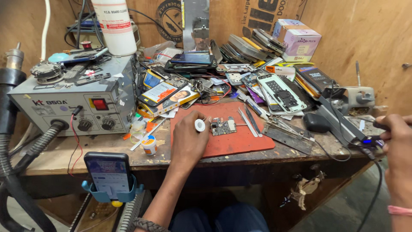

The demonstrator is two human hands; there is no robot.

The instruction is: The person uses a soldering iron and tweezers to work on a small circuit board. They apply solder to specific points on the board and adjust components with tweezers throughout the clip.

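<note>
The left hand [187,139] pinches a small white spool [200,125] on the red mat [240,139], beside the circuit board [223,126] near the workbench's front edge; the right hand [397,139] grips a dark handle [377,139] at the right edge

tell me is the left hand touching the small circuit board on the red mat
Apart. The head view shows red mat between the left hand and the circuit board.

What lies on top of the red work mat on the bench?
On the red mat lie a small circuit board and tweezers. The left hand, holding a white solder spool, rests on its left part, hiding the mat beneath.
</note>
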